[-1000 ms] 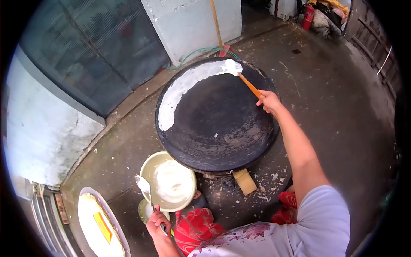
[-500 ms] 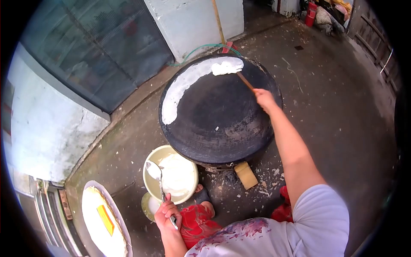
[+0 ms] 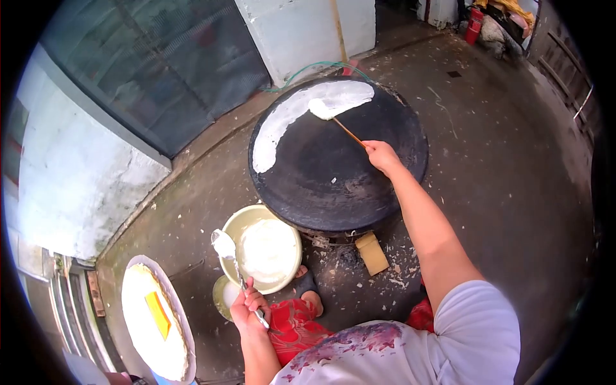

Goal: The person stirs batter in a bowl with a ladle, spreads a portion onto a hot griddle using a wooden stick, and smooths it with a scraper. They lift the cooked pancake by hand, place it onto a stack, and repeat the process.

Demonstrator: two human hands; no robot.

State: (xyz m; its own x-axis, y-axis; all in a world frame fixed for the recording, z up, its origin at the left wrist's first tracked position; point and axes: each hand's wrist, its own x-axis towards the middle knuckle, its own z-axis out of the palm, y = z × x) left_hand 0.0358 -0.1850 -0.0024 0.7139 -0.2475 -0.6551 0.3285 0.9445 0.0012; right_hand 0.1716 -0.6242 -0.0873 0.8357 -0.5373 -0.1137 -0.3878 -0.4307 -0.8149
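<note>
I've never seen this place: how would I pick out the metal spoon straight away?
Start at the big round black griddle, then look to its lower left for the pale basin of white paste. In the view, a metal spoon crosses that basin's left edge, gripped in the left hand. Its silvery shine sets it apart from the brown-handled spreader in the right hand.

Soft, diffuse light falls on the black griddle (image 3: 343, 170), dimmer on the floor (image 3: 342, 279) just below its near rim. Left of it, the white wall (image 3: 77, 186) gleams and a pale disc (image 3: 142, 321) nearly washes out. Fisheye distortion bows that wall; black vignetting swallows the corners.
</note>
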